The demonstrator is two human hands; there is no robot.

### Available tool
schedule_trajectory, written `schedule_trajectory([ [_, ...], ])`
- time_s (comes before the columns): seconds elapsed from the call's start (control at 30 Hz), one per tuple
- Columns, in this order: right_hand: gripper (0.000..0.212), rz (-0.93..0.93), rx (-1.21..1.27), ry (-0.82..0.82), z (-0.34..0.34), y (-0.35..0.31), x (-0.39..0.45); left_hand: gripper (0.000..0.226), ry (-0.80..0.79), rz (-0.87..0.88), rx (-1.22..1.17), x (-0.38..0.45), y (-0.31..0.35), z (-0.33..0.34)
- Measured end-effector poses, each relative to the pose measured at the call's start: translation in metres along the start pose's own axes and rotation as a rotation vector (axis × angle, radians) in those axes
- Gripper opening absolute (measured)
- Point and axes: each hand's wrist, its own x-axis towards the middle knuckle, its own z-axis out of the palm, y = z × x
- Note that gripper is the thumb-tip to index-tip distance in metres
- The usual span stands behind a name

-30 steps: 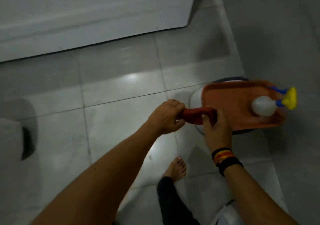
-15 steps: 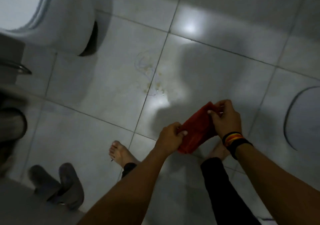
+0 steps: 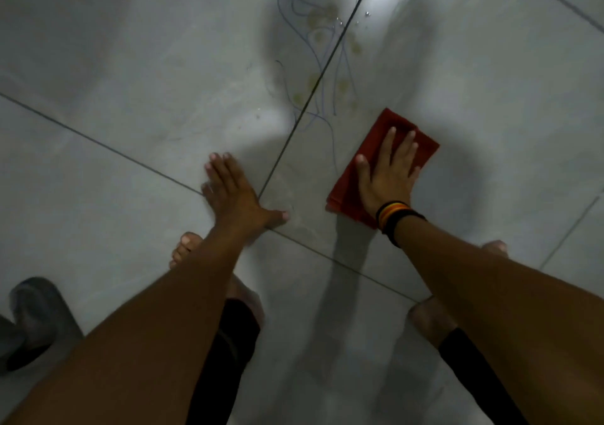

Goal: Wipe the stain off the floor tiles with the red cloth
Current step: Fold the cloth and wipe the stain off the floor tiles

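R hand (image 3: 387, 176) flat on red cloth (image 3: 421, 148), just below stain (image 3: 327, 48); L hand (image 3: 233, 192) flat on floor tiles (image 3: 130, 97)

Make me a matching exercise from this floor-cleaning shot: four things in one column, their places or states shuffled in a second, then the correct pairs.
Things:
1. red cloth
2. left hand
3. stain
4. grey slipper

Places or states:
A. bottom-left corner of the view
B. pressed flat under the right hand
C. bare palm braced on the floor tiles
D. yellowish spots and bluish lines across a grout line, beyond the cloth

Pairs: 1-B, 2-C, 3-D, 4-A
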Motion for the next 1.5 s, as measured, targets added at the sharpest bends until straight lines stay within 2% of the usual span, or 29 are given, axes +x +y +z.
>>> schedule_trajectory([
  [0.13,0.072,-0.022,-0.168,0.248,0.047,-0.038,0.040,0.187,-0.031,0.025,0.095,0.029,-0.026,0.023],
  [0.2,0.069,-0.272,-0.264,0.250,0.068,-0.045,0.038,0.189,-0.039,0.034,0.080,0.035,-0.030,0.027],
  [0.27,0.065,-0.652,-0.385,0.136,0.081,-0.026,0.019,0.188,-0.040,0.043,0.064,0.033,-0.030,0.025],
  [0.33,0.061,-0.862,-0.487,0.022,0.073,0.009,0.001,0.184,-0.033,0.060,0.042,0.029,-0.026,0.019],
  [0.4,0.060,-0.791,-0.506,-0.023,0.050,0.036,-0.001,0.179,-0.017,0.070,-0.027,0.026,-0.020,0.011],
  [0.47,0.063,-0.541,-0.452,-0.004,0.029,0.041,0.018,0.178,0.008,0.061,-0.119,0.029,-0.012,0.006],
  [0.53,0.064,-0.322,-0.338,0.071,0.015,0.019,0.051,0.182,-0.004,0.010,-0.155,0.036,-0.003,0.004],
  [0.6,0.064,-0.267,-0.260,0.167,0.012,-0.021,0.083,0.186,-0.016,-0.029,-0.151,0.042,-0.001,0.008],
  [0.7,0.062,-0.358,-0.275,0.228,0.032,-0.077,0.094,0.187,-0.016,-0.027,-0.153,0.045,-0.004,0.011],
  [0.8,0.062,-0.683,-0.408,0.044,0.053,-0.077,0.045,0.184,0.020,-0.003,-0.158,0.039,-0.001,0.003],
  [0.87,0.062,-0.772,-0.459,-0.065,0.048,-0.047,0.021,0.184,0.054,-0.008,-0.169,0.042,0.008,-0.011],
  [0.93,0.063,-0.636,-0.420,-0.079,0.030,-0.021,0.027,0.187,0.075,-0.011,-0.164,0.054,0.020,-0.027],
  [1.0,0.064,-0.401,-0.364,-0.033,0.013,-0.015,0.055,0.192,0.069,-0.018,-0.150,0.071,0.030,-0.040],
  [1.03,0.064,-0.313,-0.325,0.019,0.005,-0.021,0.074,0.195,0.060,-0.021,-0.144,0.079,0.033,-0.042],
  [1.1,0.066,-0.252,-0.263,0.137,-0.002,-0.051,0.108,0.197,0.049,-0.019,-0.149,0.087,0.032,-0.042],
  [1.2,0.065,-0.344,-0.280,0.201,0.018,-0.109,0.117,0.194,0.045,0.039,-0.168,0.086,0.024,-0.040],
  [1.33,0.062,-0.871,-0.490,0.026,0.045,-0.125,0.078,0.189,0.060,0.009,-0.149,0.087,0.026,-0.041],
  [1.37,0.061,-0.929,-0.521,-0.004,0.042,-0.116,0.075,0.188,0.050,-0.003,-0.143,0.086,0.028,-0.043],
  [1.43,0.061,-0.844,-0.494,-0.013,0.027,-0.091,0.078,0.189,0.017,0.002,-0.135,0.083,0.027,-0.046],
  [1.5,0.062,-0.579,-0.404,0.027,0.006,-0.065,0.091,0.190,-0.007,0.000,-0.137,0.083,0.026,-0.051],
])
